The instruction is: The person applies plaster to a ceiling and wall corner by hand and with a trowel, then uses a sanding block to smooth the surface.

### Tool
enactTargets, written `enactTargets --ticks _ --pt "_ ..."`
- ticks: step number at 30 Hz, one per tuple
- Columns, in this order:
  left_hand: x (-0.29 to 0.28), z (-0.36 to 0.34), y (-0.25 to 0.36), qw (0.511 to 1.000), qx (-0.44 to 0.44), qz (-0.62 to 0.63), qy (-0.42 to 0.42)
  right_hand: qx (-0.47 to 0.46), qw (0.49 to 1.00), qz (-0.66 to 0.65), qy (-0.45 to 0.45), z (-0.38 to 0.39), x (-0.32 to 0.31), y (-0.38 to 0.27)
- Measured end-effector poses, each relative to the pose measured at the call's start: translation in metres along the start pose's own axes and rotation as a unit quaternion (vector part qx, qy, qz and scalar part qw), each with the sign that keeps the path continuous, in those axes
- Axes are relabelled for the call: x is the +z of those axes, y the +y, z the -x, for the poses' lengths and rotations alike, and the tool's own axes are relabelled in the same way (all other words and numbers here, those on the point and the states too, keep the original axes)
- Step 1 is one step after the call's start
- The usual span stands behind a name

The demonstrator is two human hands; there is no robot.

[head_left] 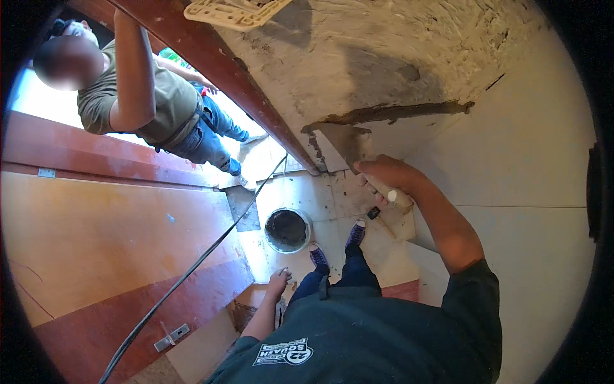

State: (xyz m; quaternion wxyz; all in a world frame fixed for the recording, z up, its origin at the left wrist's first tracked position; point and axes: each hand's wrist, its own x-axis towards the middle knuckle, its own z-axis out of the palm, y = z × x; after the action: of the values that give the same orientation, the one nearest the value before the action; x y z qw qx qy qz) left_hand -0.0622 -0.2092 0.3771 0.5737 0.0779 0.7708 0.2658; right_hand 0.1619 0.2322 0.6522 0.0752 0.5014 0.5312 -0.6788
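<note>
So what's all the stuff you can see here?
trowel: one, grey blade smeared with mortar, against the wall, in the right hand
wall: one, rough grey mortar above, smooth white below
bucket: one, dark inside, on the floor by the shoes
shoes: two, purple, on the pale floor
cable: one, black, across the orange door
door: one, orange-brown, left
other person: one, olive shirt, jeans, doorway
right hand: grips the trowel handle
left hand: hangs low, holds nothing

One trowel (pixel 345 144), one bucket (pixel 288 230), one cable (pixel 192 272), one float (pixel 233 13) — two people, two shoes (pixel 355 234).
</note>
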Motion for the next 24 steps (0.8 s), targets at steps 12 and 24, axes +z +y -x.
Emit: enactTargets --ticks 12,24 --pt "-0.002 -0.005 0.002 1.0 -0.01 0.023 0.007 0.063 0.965 -0.254 -0.029 -0.019 -0.009 0.053" --pt "0.004 0.001 0.024 0.998 -0.052 0.033 -0.014 -0.125 0.903 -0.406 0.072 0.031 0.014 0.153"
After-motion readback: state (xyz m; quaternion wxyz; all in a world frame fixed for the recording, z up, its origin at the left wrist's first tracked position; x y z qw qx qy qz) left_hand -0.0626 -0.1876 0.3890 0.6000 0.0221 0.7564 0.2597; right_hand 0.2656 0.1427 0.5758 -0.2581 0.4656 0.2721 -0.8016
